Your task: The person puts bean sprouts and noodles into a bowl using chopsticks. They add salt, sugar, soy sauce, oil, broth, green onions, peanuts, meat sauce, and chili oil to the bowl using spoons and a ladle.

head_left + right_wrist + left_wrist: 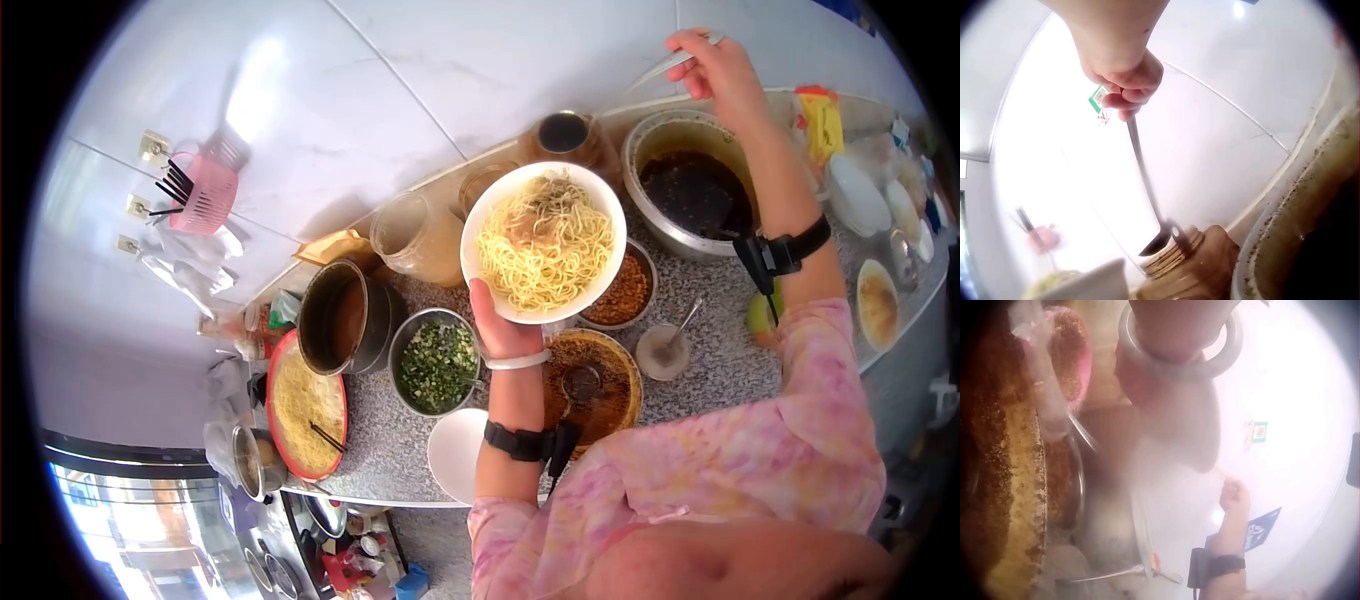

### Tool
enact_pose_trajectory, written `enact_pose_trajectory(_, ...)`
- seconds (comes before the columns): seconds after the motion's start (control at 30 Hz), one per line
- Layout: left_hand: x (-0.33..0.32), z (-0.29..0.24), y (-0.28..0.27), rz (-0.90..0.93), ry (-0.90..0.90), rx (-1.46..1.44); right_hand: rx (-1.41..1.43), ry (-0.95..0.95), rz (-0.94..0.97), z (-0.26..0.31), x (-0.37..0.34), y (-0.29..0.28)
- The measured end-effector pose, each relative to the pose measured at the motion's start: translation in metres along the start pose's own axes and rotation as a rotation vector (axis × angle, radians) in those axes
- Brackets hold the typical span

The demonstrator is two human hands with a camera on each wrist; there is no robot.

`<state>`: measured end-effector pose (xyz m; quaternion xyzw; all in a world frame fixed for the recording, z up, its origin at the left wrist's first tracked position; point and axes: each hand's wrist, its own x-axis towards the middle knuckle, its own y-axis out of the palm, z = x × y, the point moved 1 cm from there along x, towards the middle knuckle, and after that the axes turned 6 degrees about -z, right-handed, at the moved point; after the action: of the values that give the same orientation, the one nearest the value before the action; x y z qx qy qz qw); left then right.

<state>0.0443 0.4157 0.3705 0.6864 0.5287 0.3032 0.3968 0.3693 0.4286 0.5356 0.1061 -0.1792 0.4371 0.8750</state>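
My left hand [503, 325] holds up a white bowl [471, 235] of noodles [545, 255] from below, its thumb at the near rim. Dark seasoning lies over the far part of the noodles. Raised at the upper right, my right hand [722, 75] grips the handle of a long metal ladle [1140, 156]. In the right wrist view, the ladle's end hangs down at the mouth of a brown glass jar [1207, 265]. From the head view, dark contents show in that jar's mouth. Past the wrist bangle, the left fingers are mostly hidden in the left wrist view.
A large pot [635, 165] of dark sauce stands right of the jar. Chopped greens [433, 365], a dark pot [335, 365], a red-rimmed tray [345, 400] and a basin [632, 400] of brown sauce crowd the counter. An empty white bowl [458, 450] sits near the front edge.
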Motion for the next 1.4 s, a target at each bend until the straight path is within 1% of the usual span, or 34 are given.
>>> enact_pose_trajectory(0.03,0.003,0.003,-0.004,-0.010,0.001,-0.006,-0.006,0.005,0.009,0.005,-0.003,-0.002)
enact_pose_trajectory(0.1,0.009,0.008,-0.011,-0.149,0.033,-0.053,-0.014,0.001,-0.008,0.015,-0.014,-0.004)
enact_pose_trajectory(0.17,0.011,0.010,-0.015,-0.199,0.021,-0.116,0.003,0.020,0.015,0.020,-0.018,-0.006)
enact_pose_trajectory(0.23,0.011,0.011,-0.015,-0.194,0.039,-0.092,0.029,0.030,0.033,0.028,-0.029,-0.007)
enact_pose_trajectory(0.33,0.008,0.008,-0.009,-0.178,0.027,-0.094,-0.047,-0.020,0.024,0.042,-0.053,-0.004)
enact_pose_trajectory(0.4,0.006,0.006,-0.009,-0.169,0.024,-0.103,0.023,-0.110,0.107,0.041,-0.063,-0.003)
enact_pose_trajectory(0.5,0.000,0.002,-0.009,-0.152,0.034,-0.065,-0.009,-0.113,0.088,0.042,-0.069,-0.001)
enact_pose_trajectory(0.53,-0.003,0.000,-0.008,-0.106,0.035,0.011,-0.008,-0.115,0.098,0.042,-0.068,0.000)
enact_pose_trajectory(0.57,-0.007,-0.004,-0.004,-0.064,0.040,0.087,0.018,-0.088,0.008,0.041,-0.065,0.002)
enact_pose_trajectory(0.6,-0.012,-0.008,0.000,-0.076,0.060,0.081,0.046,-0.060,-0.072,0.039,-0.061,0.007)
enact_pose_trajectory(0.63,-0.017,-0.012,0.005,-0.095,0.028,0.064,0.059,-0.059,-0.035,0.035,-0.057,0.009)
enact_pose_trajectory(0.7,-0.027,-0.022,-0.001,-0.158,-0.004,0.020,0.019,0.016,-0.134,0.016,-0.046,0.010)
enact_pose_trajectory(0.77,-0.043,-0.038,0.003,-0.218,0.037,0.005,-0.058,0.027,-0.141,0.001,-0.039,0.023)
enact_pose_trajectory(0.8,-0.050,-0.046,-0.004,-0.201,0.019,-0.075,-0.041,0.023,-0.092,-0.010,-0.033,0.030)
enact_pose_trajectory(0.83,-0.059,-0.058,-0.007,-0.216,0.056,-0.084,-0.092,0.040,-0.082,-0.023,-0.029,0.037)
enact_pose_trajectory(0.87,-0.070,-0.067,-0.008,-0.212,0.072,-0.056,-0.148,0.059,-0.080,-0.036,-0.027,0.043)
enact_pose_trajectory(0.9,-0.081,-0.078,-0.011,-0.201,0.080,-0.031,-0.145,0.052,-0.057,-0.040,-0.030,0.054)
enact_pose_trajectory(0.93,-0.093,-0.090,-0.018,-0.188,0.076,-0.059,-0.187,0.105,-0.028,-0.044,-0.033,0.064)
enact_pose_trajectory(0.97,-0.105,-0.105,-0.026,-0.207,0.085,-0.024,-0.233,0.161,-0.005,-0.049,-0.037,0.072)
enact_pose_trajectory(1.0,-0.117,-0.119,-0.038,-0.232,0.077,-0.030,-0.235,0.156,0.002,-0.055,-0.037,0.076)
enact_pose_trajectory(1.07,-0.143,-0.149,-0.061,-0.263,0.081,-0.036,-0.332,0.285,0.104,-0.065,-0.038,0.085)
enact_pose_trajectory(1.1,-0.155,-0.165,-0.071,-0.269,0.096,-0.036,-0.338,0.281,0.099,-0.056,-0.046,0.095)
enact_pose_trajectory(1.17,-0.178,-0.199,-0.094,-0.299,0.144,-0.002,-0.705,-0.040,-0.002,-0.029,-0.070,0.121)
enact_pose_trajectory(1.2,-0.188,-0.214,-0.112,-0.284,0.171,-0.005,-0.713,-0.041,-0.007,-0.012,-0.093,0.146)
enact_pose_trajectory(1.27,-0.206,-0.247,-0.135,-0.295,0.220,0.027,-0.504,-0.047,0.221,0.029,-0.159,0.217)
enact_pose_trajectory(1.3,-0.213,-0.263,-0.149,-0.313,0.241,0.037,-0.481,0.020,0.418,0.037,-0.193,0.254)
enact_pose_trajectory(1.33,-0.220,-0.277,-0.159,-0.303,0.221,0.038,-0.373,0.056,0.626,0.027,-0.221,0.287)
enact_pose_trajectory(1.37,-0.227,-0.292,-0.172,-0.351,0.236,0.059,-0.431,0.125,0.767,0.039,-0.258,0.326)
enact_pose_trajectory(1.4,-0.233,-0.306,-0.183,-0.399,0.257,0.078,-0.383,0.209,0.850,0.013,-0.281,0.359)
